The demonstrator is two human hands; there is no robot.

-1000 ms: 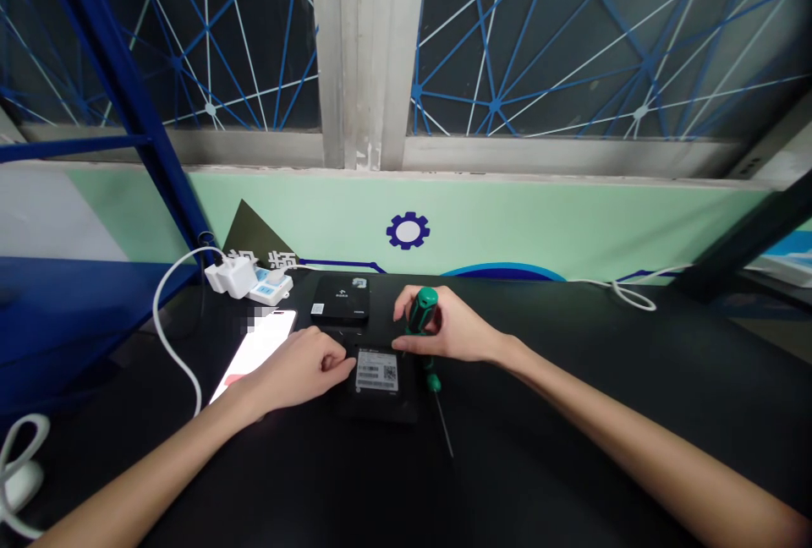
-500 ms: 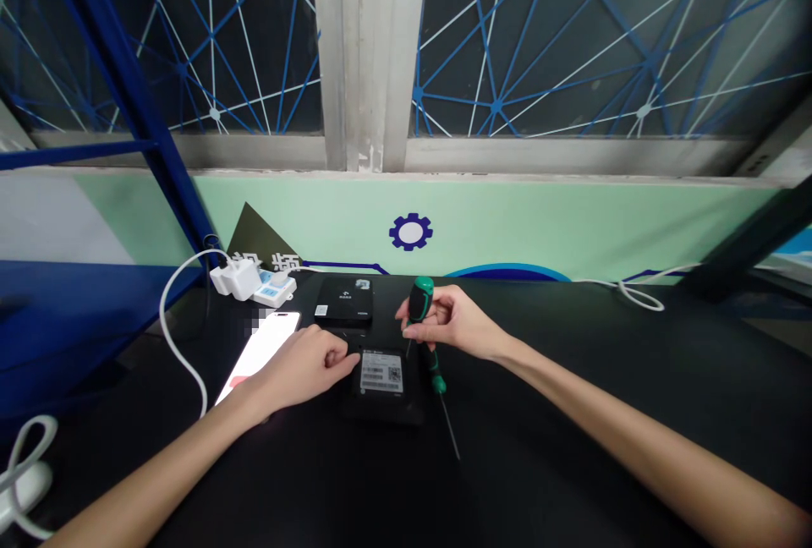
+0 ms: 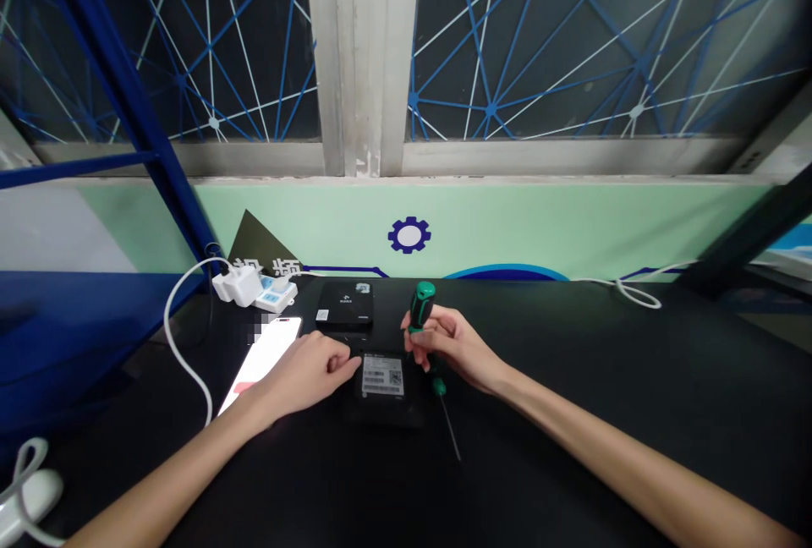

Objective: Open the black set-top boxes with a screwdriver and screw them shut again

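A black box (image 3: 383, 403) with a white printed label lies on the dark table in front of me. My left hand (image 3: 320, 369) rests at its left side, fingers curled, thumb against the box's edge; its fingertips are hidden. In my right hand (image 3: 447, 340) is a screwdriver (image 3: 422, 304) with a green and black handle, held upright near the box's far right corner. I cannot tell whether its tip touches the box. Partly under that hand lies a second screwdriver (image 3: 448, 423), its shaft pointing toward me.
Behind the labelled box lies another flat black box (image 3: 346, 305). A phone with a bright screen (image 3: 263, 362) lies beside my left forearm. A white power strip (image 3: 275, 293) with a plugged-in adapter (image 3: 238, 286) and white cable (image 3: 177, 341) stands farther left. Another cable (image 3: 636, 298) lies back right.
My right hand has lowered slightly toward me, its fingers now wrapped lower around the upright screwdriver. My left hand stays at the box's edge. The view has shifted a little.
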